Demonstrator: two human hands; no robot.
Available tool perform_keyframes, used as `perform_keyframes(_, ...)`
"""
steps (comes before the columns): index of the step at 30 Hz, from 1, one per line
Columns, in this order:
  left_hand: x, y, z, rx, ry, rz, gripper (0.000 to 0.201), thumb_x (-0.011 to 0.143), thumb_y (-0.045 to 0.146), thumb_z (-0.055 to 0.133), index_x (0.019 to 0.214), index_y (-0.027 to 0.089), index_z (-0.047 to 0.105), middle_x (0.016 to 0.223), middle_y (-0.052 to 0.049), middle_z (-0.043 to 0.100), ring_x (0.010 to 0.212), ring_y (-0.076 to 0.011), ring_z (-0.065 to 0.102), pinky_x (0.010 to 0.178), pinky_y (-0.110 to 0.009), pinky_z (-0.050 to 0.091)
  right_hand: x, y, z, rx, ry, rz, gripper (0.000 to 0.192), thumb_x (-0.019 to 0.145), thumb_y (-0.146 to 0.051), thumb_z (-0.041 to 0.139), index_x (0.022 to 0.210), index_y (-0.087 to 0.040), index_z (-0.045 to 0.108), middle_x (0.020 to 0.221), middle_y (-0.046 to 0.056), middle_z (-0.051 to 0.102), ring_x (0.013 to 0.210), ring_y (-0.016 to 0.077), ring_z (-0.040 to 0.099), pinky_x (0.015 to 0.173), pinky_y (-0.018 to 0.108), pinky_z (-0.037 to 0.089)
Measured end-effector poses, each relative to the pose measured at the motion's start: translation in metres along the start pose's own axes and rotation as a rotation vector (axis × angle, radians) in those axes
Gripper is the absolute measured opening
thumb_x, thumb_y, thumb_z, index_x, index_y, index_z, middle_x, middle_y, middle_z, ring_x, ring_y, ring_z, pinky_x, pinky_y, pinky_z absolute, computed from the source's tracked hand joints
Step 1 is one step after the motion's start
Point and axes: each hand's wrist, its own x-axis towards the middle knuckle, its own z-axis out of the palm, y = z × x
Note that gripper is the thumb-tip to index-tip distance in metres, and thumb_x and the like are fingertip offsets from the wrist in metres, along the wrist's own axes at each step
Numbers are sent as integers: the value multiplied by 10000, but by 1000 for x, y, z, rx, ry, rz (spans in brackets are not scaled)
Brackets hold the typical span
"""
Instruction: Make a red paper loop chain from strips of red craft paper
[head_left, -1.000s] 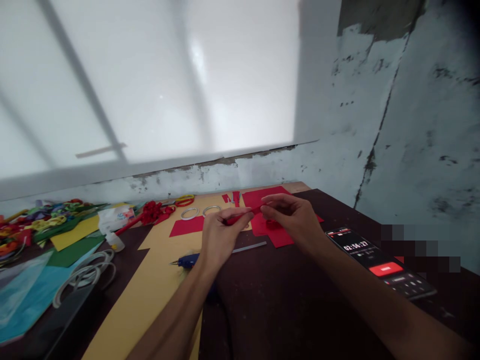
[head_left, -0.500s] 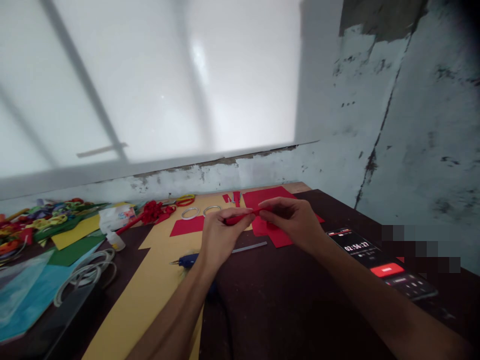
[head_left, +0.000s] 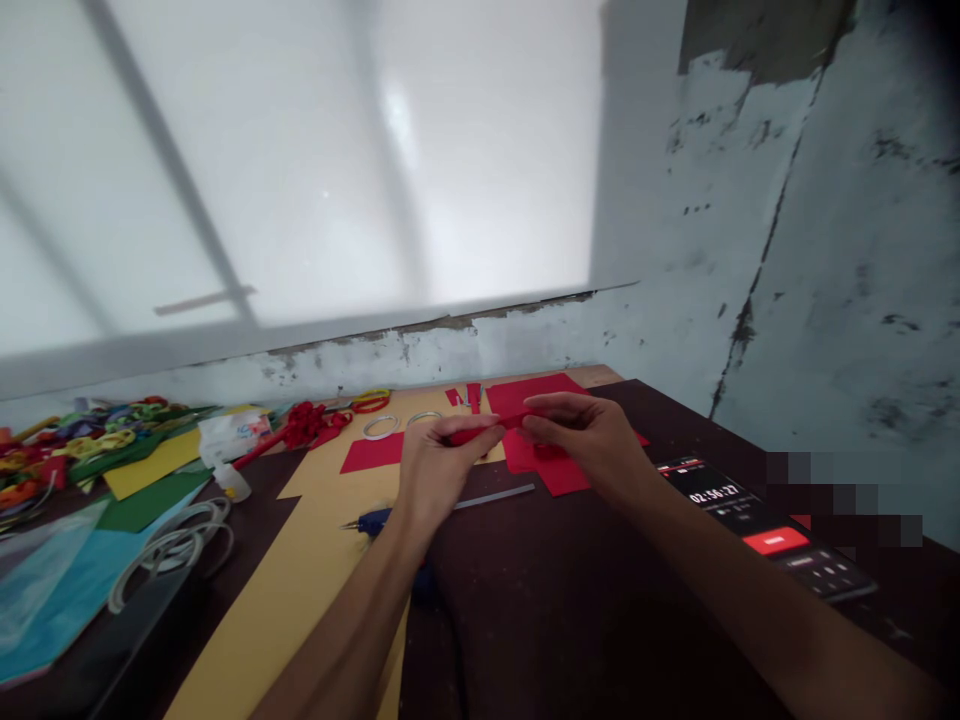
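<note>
My left hand (head_left: 433, 470) and my right hand (head_left: 589, 440) meet above the dark table (head_left: 570, 600), pinching the two ends of a narrow red paper strip (head_left: 495, 428) between thumbs and fingers. Under the hands lie red paper sheets (head_left: 551, 470) and a red piece (head_left: 373, 452) on a yellow sheet (head_left: 300, 570). A blue glue gun (head_left: 371, 521) lies just left of my left wrist, and a thin grey stick (head_left: 495, 495) lies beyond it.
A phone (head_left: 765, 528) with a running timer lies at the right. Two white rings (head_left: 397, 424), red scissors (head_left: 367, 402), a red paper flower (head_left: 304, 425), a small glue bottle (head_left: 229, 483), tape rolls (head_left: 176, 548) and coloured paper (head_left: 112, 490) fill the left. A peeling wall rises behind.
Both hands have stayed over the red sheets; the fingers have shifted slightly along the red strip and the hands have drawn a little closer together.
</note>
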Motion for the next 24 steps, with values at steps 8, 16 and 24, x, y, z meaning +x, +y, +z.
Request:
perform_keyframes(8,0,0,-1,-13,-7,-5,197,707,355,796,840,210,807,834,-55,781,776,-201,695,711,-281,517,2,2,-2,33,-21,32,306,665,-343,848,935,-222,767,863,48,780,779,207,748,781,360,610)
perform_keyframes(16,1,2,-2,-70,-6,-23,210,689,329,809,845,187,804,695,-40,742,631,-154,638,617,-252,482,3,-3,-4,34,23,-26,262,659,-334,853,877,-211,776,821,47,779,739,211,750,759,365,627)
perform_keyframes(24,2,0,-3,-154,-11,-69,223,644,312,842,816,176,801,653,-38,718,602,-141,611,589,-246,467,6,1,-11,-21,-14,-34,263,704,-365,823,913,-216,761,822,39,766,735,185,732,705,318,614)
